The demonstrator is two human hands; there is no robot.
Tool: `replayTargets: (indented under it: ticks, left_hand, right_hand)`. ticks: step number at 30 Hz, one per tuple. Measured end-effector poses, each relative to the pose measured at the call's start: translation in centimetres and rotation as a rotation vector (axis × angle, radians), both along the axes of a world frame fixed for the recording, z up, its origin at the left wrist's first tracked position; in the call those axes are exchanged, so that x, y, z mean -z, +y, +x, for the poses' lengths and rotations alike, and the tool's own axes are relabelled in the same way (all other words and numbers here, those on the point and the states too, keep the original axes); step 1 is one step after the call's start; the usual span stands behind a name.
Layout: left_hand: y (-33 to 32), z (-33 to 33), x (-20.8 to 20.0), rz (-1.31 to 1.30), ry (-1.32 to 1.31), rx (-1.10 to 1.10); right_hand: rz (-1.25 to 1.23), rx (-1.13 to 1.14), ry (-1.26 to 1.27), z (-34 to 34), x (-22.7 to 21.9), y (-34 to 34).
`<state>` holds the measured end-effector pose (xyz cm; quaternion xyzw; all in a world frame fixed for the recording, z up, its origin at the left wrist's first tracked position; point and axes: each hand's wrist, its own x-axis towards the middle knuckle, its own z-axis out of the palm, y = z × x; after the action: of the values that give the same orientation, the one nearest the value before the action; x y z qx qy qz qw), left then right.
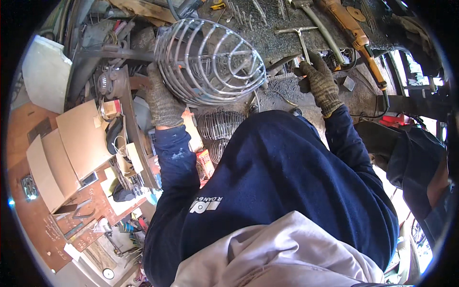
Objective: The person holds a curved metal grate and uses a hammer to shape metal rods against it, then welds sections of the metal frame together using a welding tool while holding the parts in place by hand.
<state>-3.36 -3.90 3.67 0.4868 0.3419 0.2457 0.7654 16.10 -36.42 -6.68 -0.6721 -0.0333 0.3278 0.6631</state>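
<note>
A wire cage (210, 62) of bent metal rods, rounded like a basket, lies tilted at the edge of the dark workbench (267, 43). My left hand (164, 98), in a knitted work glove, grips its left side; the rods partly hide the fingertips. To the right, my gloved right hand (321, 81) is closed round the lower end of a T-shaped chipping hammer (300, 36), whose thin head points away from me over the bench. Right beside it lies a bigger hammer (319, 24) with a long handle.
An orange angle grinder (351, 28) with a cable lies at the bench's right. More wire cages (220, 125) are stacked below the bench edge. Cardboard (83, 138) and clutter fill the left. Another person's dark-clothed leg (420, 162) is close on my right.
</note>
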Motion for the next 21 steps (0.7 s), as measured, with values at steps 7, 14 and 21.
replayTargets:
  ticks: [7, 14, 21]
  left_hand:
    - [-0.8, -0.1, 0.7, 0.209, -0.023, -0.006]
    - [-1.9, 0.1, 0.3, 0.129, -0.122, 0.010]
    - [-2.4, -0.2, -0.1, 0.250, -0.067, -0.030]
  right_hand:
    - [-0.007, 0.008, 0.012, 0.3, 0.2, 0.1]
    - [-0.009, -0.006, 0.012, 0.4, 0.2, 0.1]
    - [0.016, -0.008, 0.037, 0.3, -0.6, 0.0]
